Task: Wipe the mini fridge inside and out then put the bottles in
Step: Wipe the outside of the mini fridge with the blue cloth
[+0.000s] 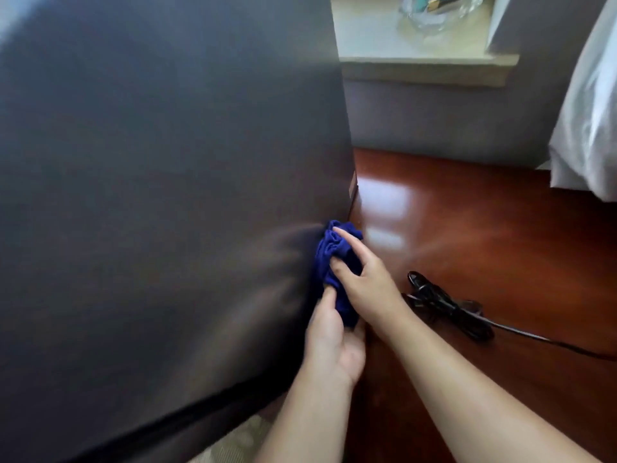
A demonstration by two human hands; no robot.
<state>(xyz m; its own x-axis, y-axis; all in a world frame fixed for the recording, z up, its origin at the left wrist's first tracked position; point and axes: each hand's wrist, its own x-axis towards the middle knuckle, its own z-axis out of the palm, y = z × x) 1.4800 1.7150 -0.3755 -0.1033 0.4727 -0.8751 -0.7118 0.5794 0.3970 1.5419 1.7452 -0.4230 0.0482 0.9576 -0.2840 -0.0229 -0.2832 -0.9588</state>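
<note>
The mini fridge (167,195) fills the left of my view, a dark grey panel. The picture is blurred, so I can't tell whether this face is the door or a side wall. I have the blue cloth (337,262) bunched against its right-hand edge, low down. My right hand (364,285) grips the wad from above, fingers (344,235) curled into the folds. My left hand (334,345) holds it from below, thumb pressed on the fabric.

I judge this to be the outside wipe. I see no open interior and no bottles, so most of the job remains. The next move probably calls for firm pressure on the cloth along this corner, down toward the dark bottom edge.

To the right of the fridge, the wooden floor (484,228) gives me open room for my arms. A black power cord (447,309) lies coiled there, near my right forearm, and I could snag it. Farther right of the fridge hangs white bedding (587,128). Behind its top corner is a pale ledge (427,66) with a clear plastic bag (434,11).
</note>
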